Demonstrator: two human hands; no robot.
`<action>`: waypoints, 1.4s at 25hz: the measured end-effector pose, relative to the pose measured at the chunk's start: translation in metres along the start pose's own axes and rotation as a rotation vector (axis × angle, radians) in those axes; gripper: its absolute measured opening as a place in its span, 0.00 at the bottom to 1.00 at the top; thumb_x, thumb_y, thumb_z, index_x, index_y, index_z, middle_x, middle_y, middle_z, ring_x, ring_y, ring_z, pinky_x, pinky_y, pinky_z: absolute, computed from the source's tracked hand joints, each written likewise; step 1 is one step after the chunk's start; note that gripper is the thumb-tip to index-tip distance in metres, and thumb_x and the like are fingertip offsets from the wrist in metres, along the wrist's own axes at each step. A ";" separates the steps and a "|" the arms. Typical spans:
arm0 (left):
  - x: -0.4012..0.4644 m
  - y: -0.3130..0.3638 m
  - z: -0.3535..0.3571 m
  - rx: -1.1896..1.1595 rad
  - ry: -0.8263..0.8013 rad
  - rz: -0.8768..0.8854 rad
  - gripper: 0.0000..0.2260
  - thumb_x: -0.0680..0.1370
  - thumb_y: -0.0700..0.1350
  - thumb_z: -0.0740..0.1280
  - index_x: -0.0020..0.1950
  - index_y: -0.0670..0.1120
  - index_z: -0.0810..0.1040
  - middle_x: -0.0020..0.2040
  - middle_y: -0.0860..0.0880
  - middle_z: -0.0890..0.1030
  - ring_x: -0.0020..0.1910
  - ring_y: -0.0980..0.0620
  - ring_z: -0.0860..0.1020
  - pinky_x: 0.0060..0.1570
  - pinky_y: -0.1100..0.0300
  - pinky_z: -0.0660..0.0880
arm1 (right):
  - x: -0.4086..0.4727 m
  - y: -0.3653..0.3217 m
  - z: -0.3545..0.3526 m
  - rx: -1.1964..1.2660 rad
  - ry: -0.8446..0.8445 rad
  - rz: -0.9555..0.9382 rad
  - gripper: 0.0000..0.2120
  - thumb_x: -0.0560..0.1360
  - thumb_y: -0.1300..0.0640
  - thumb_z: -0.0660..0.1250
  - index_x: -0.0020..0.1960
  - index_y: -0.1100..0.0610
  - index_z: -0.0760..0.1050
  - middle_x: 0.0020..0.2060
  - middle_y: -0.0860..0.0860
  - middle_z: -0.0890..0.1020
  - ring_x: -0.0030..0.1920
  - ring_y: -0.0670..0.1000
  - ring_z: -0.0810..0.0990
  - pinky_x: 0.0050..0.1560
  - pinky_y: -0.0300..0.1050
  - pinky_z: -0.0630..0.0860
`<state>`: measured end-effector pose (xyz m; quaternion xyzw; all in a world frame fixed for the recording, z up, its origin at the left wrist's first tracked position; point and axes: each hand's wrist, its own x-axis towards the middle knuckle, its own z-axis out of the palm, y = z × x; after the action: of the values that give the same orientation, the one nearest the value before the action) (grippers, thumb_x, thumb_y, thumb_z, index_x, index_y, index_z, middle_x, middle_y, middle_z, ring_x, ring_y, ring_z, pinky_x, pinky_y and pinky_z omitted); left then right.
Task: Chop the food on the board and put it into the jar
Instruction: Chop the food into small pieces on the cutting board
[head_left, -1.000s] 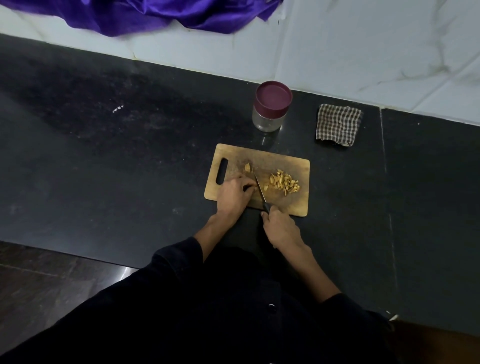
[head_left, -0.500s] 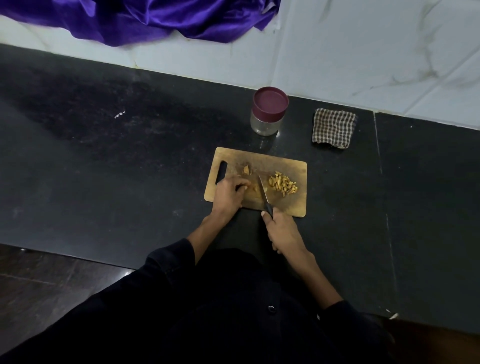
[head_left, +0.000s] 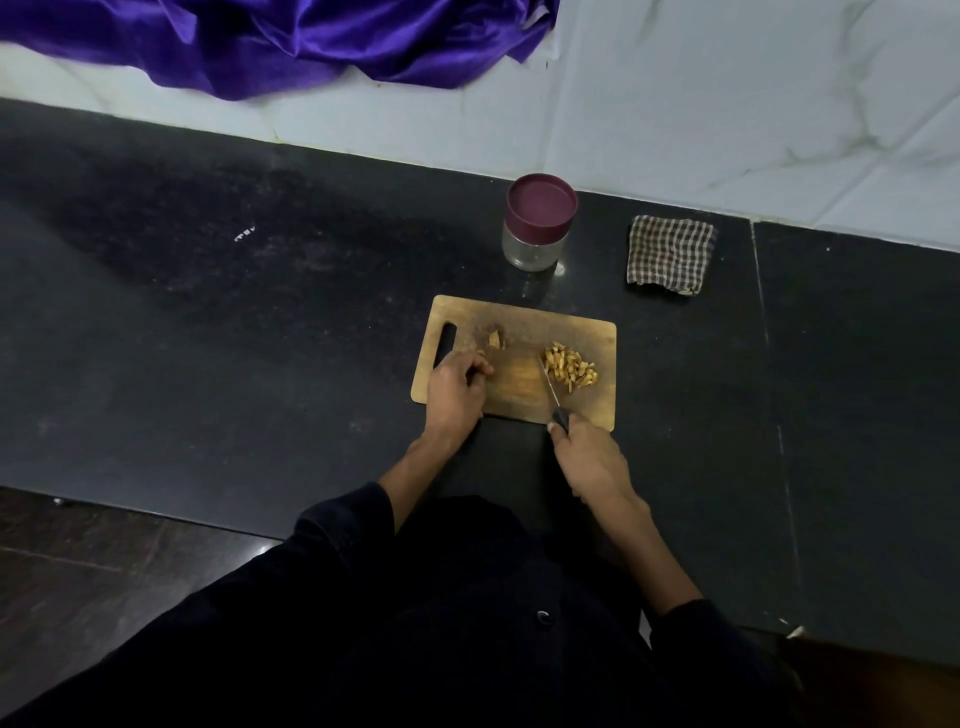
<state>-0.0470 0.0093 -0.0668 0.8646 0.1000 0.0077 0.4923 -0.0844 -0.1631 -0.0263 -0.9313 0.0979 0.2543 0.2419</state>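
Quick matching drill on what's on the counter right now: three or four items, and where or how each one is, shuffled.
Things:
1. jar
2. cloth
3. knife
4. chopped pile

States:
A. folded, right of the jar
B. held by the right hand
C. lidded, behind the board
D. on the board's right side

Pairs: 1-C, 2-A, 3-B, 4-D

Black counter (head_left: 260, 338): board (head_left: 524, 322), jar (head_left: 535, 228), cloth (head_left: 670, 254).
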 end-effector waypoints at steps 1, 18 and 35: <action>0.000 0.000 0.000 0.005 -0.001 0.008 0.08 0.77 0.33 0.63 0.44 0.45 0.76 0.49 0.48 0.77 0.30 0.53 0.77 0.26 0.64 0.75 | 0.000 0.002 -0.002 0.003 0.006 -0.005 0.16 0.82 0.46 0.55 0.59 0.56 0.72 0.50 0.57 0.80 0.48 0.61 0.82 0.50 0.60 0.80; 0.017 0.006 -0.016 -0.097 0.079 -0.196 0.13 0.76 0.39 0.68 0.61 0.44 0.77 0.52 0.50 0.77 0.44 0.50 0.80 0.39 0.55 0.81 | 0.006 -0.005 0.001 0.015 0.037 -0.106 0.13 0.83 0.46 0.55 0.53 0.55 0.71 0.43 0.54 0.79 0.44 0.59 0.81 0.47 0.58 0.79; 0.044 0.029 -0.016 0.028 -0.002 -0.030 0.05 0.76 0.40 0.69 0.51 0.43 0.82 0.44 0.50 0.84 0.42 0.56 0.81 0.43 0.61 0.78 | 0.022 -0.004 0.003 0.154 0.015 -0.067 0.11 0.83 0.47 0.56 0.47 0.52 0.70 0.32 0.53 0.81 0.30 0.53 0.81 0.42 0.60 0.82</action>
<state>-0.0005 0.0165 -0.0372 0.8698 0.1123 -0.0019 0.4805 -0.0661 -0.1599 -0.0383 -0.9144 0.0879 0.2310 0.3206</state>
